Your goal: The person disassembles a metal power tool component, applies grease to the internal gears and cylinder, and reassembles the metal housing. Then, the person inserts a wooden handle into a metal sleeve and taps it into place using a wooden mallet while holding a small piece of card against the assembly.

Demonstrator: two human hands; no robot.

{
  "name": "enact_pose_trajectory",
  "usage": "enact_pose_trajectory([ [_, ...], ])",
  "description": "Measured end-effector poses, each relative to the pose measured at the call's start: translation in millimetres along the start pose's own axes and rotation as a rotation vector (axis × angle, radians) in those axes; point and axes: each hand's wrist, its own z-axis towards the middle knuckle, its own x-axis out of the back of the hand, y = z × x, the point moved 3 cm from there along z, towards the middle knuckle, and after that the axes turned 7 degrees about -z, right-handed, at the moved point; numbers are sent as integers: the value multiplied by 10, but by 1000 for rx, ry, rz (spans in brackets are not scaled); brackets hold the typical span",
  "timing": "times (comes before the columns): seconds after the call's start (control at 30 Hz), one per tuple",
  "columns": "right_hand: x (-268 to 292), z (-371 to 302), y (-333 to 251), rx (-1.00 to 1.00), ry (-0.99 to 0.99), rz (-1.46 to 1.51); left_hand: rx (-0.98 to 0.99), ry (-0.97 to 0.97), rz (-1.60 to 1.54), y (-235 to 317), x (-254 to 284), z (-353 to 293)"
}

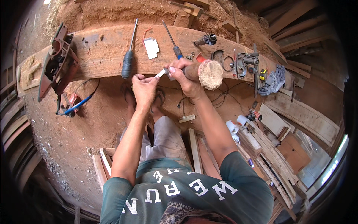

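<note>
Thumb and fingers of my left hand (144,89) are pinched on a small white strip (161,72), in front of the workbench. Close beside it, my right hand (186,77) is closed around a wooden-handled chisel (210,74). The handle's round, battered end points up to the right. A short grey metal part (169,75) shows between the hands, near or touching the strip; I cannot tell which. On the bench beyond lie a long screwdriver with a dark handle (128,64), a screwdriver with a blue handle (178,51) and a white card (151,48) with a red string.
The thick wooden bench (106,44) carries a dismantled red power tool (59,63), a motor part (206,40), a metal housing (246,64), a yellow tape measure (263,74) and a cloth (274,82). Cables (220,95) cross the sawdust-covered floor. Planks (272,160) are stacked at the right.
</note>
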Motion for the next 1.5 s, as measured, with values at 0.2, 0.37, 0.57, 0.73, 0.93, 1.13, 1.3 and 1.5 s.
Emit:
enact_pose_trajectory([
  [0.2,-31,101,92,-7,-116,-8,-27,40,17,45,-27,62],
  [0.37,-92,118,88,13,-147,9,-35,72,56,60,-35,61],
  [0.57,-107,157,187,42,-163,39,-7,83,27,80,-69,50],
  [0.73,-123,170,183,23,-184,-5,9,84,48,103,-71,47],
  [0.93,-126,189,247,-4,-195,33,29,17,-149,37,-1,32],
  [1.13,-43,159,190,168,-272,-137,287,-70,-370,-154,253,-127],
  [1.3,-108,-79,1,259,-342,-367,231,-98,-384,-254,142,-35],
  [1.5,-123,-220,76,254,-244,-364,183,3,-343,-141,2,8],
])
